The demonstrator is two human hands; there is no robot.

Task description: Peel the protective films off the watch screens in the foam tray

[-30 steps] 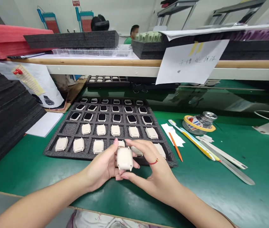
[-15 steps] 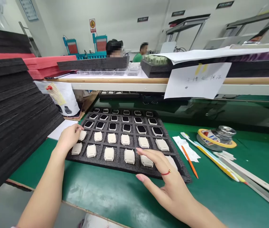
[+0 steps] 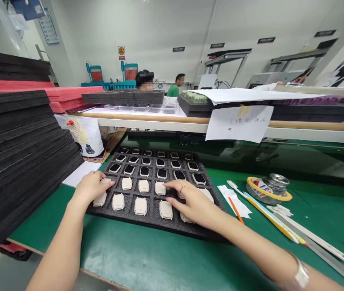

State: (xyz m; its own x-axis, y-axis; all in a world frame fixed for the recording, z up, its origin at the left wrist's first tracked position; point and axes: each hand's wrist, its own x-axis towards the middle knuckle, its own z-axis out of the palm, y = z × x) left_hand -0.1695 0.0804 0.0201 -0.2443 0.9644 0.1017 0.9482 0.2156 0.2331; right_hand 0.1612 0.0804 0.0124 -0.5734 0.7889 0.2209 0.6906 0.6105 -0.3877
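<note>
A black foam tray (image 3: 147, 201) lies on the bench with watch cases in its compartments. The far rows show dark screens, such as the watch (image 3: 144, 171); the two near rows show cream-white backs, such as the watch case (image 3: 140, 206). At the tray's left edge, my left hand (image 3: 89, 190) has thumb and fingertips closed around a cream watch case (image 3: 105, 181). My right hand (image 3: 194, 202) reaches over the near right part with thumb and fingers apart. Its fingertip is at the edge of a cream watch case (image 3: 160, 188), and the hand partly hides several others.
Stacked black foam sheets (image 3: 23, 161) rise at the left. A shelf (image 3: 159, 121) crosses behind the tray. At the right lie a toothbrush (image 3: 269, 210), an orange stick (image 3: 236, 210), a metal ruler (image 3: 326, 246) and a tape roll with a glass jar (image 3: 269, 190). Two people sit beyond.
My right hand has moved forward and left, from the near row to the row behind it. My left thumb now shows over the watch case at the left edge. The view has tilted up.
</note>
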